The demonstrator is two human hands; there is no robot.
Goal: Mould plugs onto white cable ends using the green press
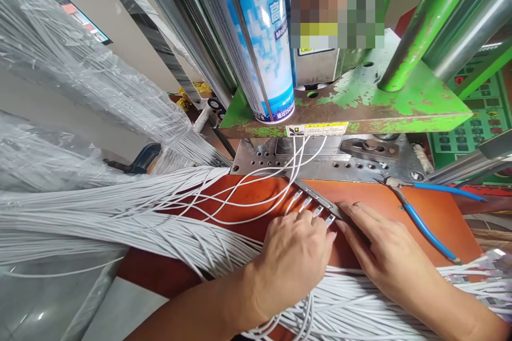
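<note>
A narrow dark metal bar (316, 195) lies slantwise over the orange tabletop, with several small clear plugs (318, 211) in a row along its near edge. My right hand (386, 242) is closed round the bar's near right end, thumb and fingers along its sides. Just left of it, my left hand (294, 253) is curled over the white cables behind the plugs, its fingertips mostly hidden. White cable ends come out below my left palm. Blue-handled pliers (426, 226) lie with jaws apart, right of my right hand.
Behind stands a green press plate (360, 112) over a steel die block (256, 155), with a few white cables reaching in. A blue spray can (268, 48) stands before the press. Bundled white cables (140, 224) cover the left and front; finished plugs (488, 277) lie right.
</note>
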